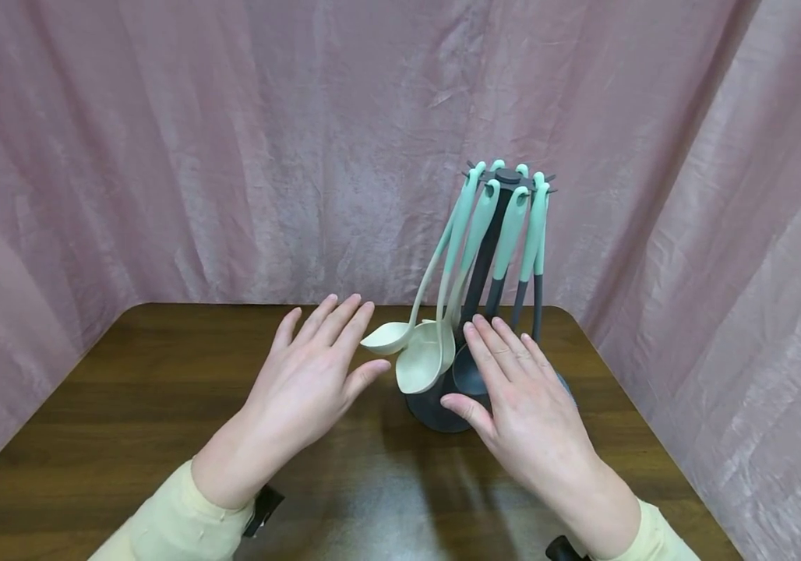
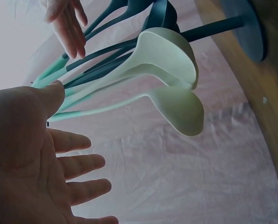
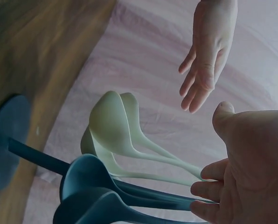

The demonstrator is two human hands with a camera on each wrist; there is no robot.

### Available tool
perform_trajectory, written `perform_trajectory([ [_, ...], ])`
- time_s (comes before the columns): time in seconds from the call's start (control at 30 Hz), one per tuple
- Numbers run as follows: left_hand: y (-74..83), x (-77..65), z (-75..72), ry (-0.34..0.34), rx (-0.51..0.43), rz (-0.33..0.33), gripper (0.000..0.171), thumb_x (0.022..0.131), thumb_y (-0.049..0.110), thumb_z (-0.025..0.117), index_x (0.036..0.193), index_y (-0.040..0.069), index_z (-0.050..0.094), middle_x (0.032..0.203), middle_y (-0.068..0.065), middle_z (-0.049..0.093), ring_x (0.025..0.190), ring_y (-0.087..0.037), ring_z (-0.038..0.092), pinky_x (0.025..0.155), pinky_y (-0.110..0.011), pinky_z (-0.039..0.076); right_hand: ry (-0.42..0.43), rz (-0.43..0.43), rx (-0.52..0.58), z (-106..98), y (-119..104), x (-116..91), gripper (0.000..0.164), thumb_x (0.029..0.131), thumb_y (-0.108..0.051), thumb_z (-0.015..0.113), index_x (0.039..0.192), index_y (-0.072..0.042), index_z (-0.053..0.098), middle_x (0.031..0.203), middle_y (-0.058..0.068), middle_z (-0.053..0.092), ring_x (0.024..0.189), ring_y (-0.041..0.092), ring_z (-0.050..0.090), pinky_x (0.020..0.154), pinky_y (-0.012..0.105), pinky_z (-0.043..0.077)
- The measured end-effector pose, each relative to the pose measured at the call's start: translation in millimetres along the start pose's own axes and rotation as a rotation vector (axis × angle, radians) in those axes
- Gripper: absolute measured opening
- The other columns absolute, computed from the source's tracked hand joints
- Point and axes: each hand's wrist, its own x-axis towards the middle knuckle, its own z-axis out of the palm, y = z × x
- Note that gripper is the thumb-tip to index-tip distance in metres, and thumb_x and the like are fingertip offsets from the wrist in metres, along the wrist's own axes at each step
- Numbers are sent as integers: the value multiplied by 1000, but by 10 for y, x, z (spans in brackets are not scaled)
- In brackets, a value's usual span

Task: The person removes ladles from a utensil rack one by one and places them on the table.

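A dark utensil stand (image 1: 488, 248) holds several hanging ladles with mint-green handles. On its left side hang cream ladles (image 1: 420, 360); dark ladles (image 1: 469, 372) hang toward the right. My left hand (image 1: 305, 378) is held with fingers spread, just left of the cream ladles, holding nothing. In the left wrist view its straight fingers (image 2: 85, 167) stand apart from the ladles. My right hand (image 1: 530, 405) is in front of the stand's right side, fingers straight and thumb out, and it hides part of the dark ladles and the round base (image 1: 439, 413).
The stand is on a brown wooden table (image 1: 162, 389). A pink curtain (image 1: 267, 156) hangs behind the table and along its sides. Dark wrist-camera mounts (image 1: 263, 510) show at both sleeves.
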Motion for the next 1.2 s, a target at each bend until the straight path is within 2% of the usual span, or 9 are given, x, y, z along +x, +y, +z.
perform_trajectory([
  [0.37,68,152,-42,21,-30,21,72,98,60,53,154,15,42,156,-5,42,145,-31,35,113,-59,25,91,-31,-27,-269,64,48,83,96,-64,51,156,-8,37,160,8,35,150,26,26,121,45,16],
  [0.63,125,244,-45,38,-67,30,72,98,59,54,153,14,44,155,-6,44,145,-29,36,113,-56,27,203,-65,-21,-481,122,122,81,100,-66,40,154,-5,40,156,11,43,145,31,35,120,46,20],
  [0.8,162,311,-35,73,-70,48,70,98,56,58,151,13,46,151,-7,48,142,-29,40,111,-54,31,267,-68,-16,-643,153,204,79,101,-65,40,152,-5,43,152,13,47,143,32,39,119,45,22],
  [1.07,205,408,-16,129,-138,78,67,97,51,63,148,10,50,146,-6,54,136,-27,48,108,-52,36,471,-76,-48,-911,250,434,69,101,-59,47,143,-4,55,138,18,59,131,38,51,113,46,33],
  [1.2,214,430,-3,181,-174,84,63,97,48,65,145,9,52,141,-6,58,129,-26,54,106,-51,39,528,-75,-60,-957,291,557,62,102,-54,51,140,-6,59,132,16,62,125,36,55,108,47,39],
])
